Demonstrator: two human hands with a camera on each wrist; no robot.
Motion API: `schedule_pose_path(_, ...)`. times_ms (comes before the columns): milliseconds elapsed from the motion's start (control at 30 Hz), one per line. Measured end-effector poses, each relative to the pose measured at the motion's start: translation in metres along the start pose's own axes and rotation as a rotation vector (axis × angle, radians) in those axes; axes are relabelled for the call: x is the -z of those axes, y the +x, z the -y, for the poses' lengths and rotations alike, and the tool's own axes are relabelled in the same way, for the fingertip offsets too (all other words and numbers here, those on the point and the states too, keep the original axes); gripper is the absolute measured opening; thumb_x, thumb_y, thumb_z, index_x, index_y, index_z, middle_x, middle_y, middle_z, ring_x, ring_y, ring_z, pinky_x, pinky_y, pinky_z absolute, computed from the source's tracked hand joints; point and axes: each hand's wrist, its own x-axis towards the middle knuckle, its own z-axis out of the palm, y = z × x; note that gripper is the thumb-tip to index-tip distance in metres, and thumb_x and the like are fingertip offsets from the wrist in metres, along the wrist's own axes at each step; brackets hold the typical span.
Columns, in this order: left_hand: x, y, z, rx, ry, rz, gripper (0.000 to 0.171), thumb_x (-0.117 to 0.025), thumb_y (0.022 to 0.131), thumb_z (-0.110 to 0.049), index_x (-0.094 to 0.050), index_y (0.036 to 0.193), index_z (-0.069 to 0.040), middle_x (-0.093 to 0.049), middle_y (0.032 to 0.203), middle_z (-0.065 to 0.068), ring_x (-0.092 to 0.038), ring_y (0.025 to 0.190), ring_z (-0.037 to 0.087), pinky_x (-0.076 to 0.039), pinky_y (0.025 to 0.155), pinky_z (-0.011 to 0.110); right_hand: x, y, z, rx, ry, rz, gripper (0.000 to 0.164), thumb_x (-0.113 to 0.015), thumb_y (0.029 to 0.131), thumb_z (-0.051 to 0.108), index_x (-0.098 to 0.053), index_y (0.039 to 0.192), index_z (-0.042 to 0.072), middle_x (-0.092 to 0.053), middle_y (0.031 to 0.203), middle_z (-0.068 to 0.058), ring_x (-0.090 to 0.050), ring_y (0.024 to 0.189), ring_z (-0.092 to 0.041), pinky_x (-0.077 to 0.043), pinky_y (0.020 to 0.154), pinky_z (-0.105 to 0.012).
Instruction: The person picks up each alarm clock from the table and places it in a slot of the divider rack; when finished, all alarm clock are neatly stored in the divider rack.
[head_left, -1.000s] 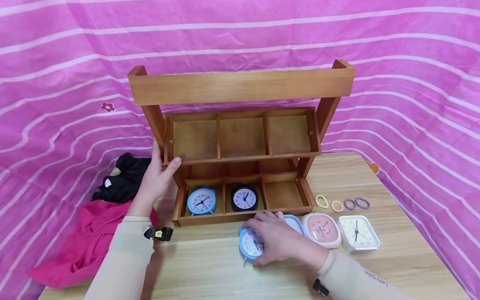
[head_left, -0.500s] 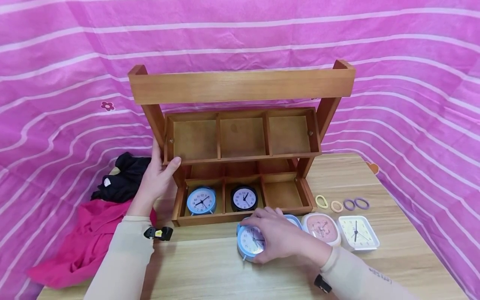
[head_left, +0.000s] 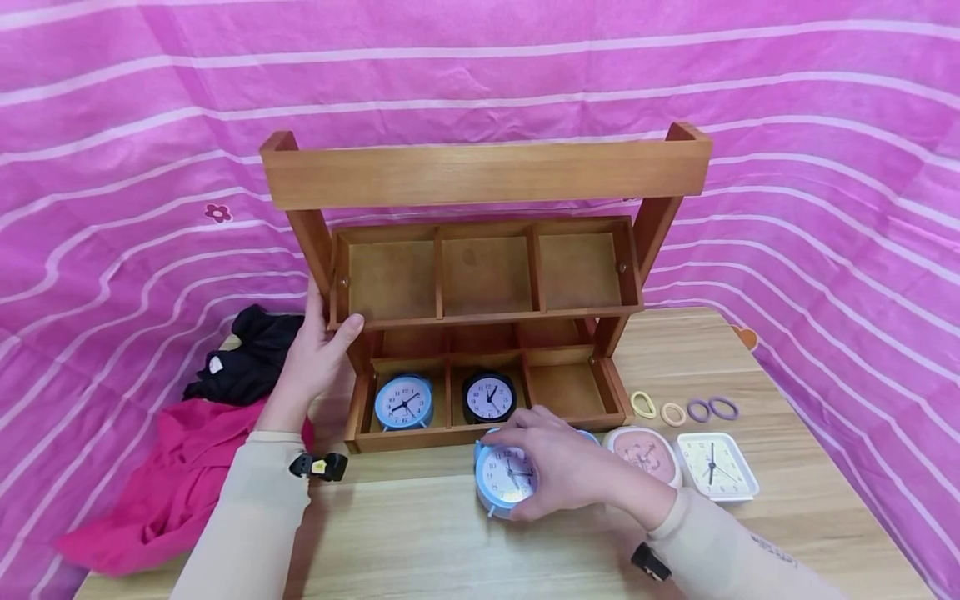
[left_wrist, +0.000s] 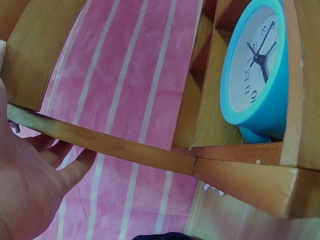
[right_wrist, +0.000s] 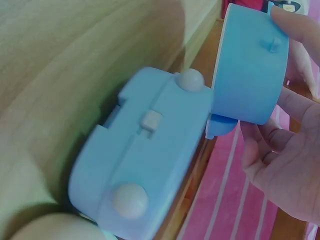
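Watching remotely, I saw the right hand grip a blue clock just near of the wooden rack, whose left side the left hand grasped.

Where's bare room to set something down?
Free: the lower right compartment, beside the black clock; the upper compartments under the bar; the table between the left sleeve and the blue clock in the right hand. Crowded: right of that hand, with the pink clock, white clock and rings.
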Motion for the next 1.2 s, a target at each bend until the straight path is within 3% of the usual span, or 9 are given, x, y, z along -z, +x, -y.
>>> schedule_pose_path(233, 0.001, -0.001, 0.001, -0.005, -0.002, 0.0, 0.095, -0.067, 0.103, -0.025, 0.001, 0.168, -0.04, -0.027, 0.17, 0.012, -0.034, 0.149, 0.043, -0.025, 0.119, 0.071, 0.019, 0.002, -0.009, -0.003, 0.037, -0.005, 0.086, -0.097, 0.067, 0.039, -0.064, 0.145, 0.024, -0.058, 0.126, 0.009, -0.047, 0.12, -0.014, -0.052, 0.098, -0.037)
schedule_pose_path(667, 0.002, -0.002, 0.0, 0.004, 0.002, -0.007, 0.095, -0.067, 0.102, -0.026, 0.001, 0.168, -0.04, -0.026, 0.171, 0.011, -0.034, 0.15, 0.043, -0.025, 0.118, 0.071, 0.051, 0.009, -0.044, -0.011, 0.049, -0.079, 0.087, -0.099, 0.067, 0.034, -0.064, 0.145, 0.021, -0.06, 0.127, 0.005, -0.05, 0.12, -0.018, -0.054, 0.096, -0.041)
schedule_pose_path(967, 0.002, -0.002, 0.001, 0.004, 0.001, -0.009, 0.094, -0.066, 0.103, -0.026, 0.001, 0.168, -0.041, -0.025, 0.171, 0.01, -0.033, 0.151, 0.043, -0.025, 0.118, 0.072, 0.057, 0.012, -0.088, -0.027, 0.065, -0.114, 0.084, -0.098, 0.068, 0.032, -0.065, 0.144, 0.016, -0.063, 0.131, -0.006, -0.054, 0.119, -0.026, -0.053, 0.098, -0.051)
schedule_pose_path(1200, 0.0, 0.0, 0.001, 0.016, -0.005, 0.003, 0.092, -0.065, 0.104, -0.028, 0.001, 0.166, -0.044, -0.023, 0.172, 0.005, -0.032, 0.152, 0.04, -0.027, 0.117, 0.072, 0.058, 0.011, -0.107, -0.07, 0.085, -0.106, 0.084, -0.098, 0.068, 0.03, -0.065, 0.143, 0.013, -0.063, 0.134, -0.011, -0.056, 0.12, -0.03, -0.053, 0.1, -0.056)
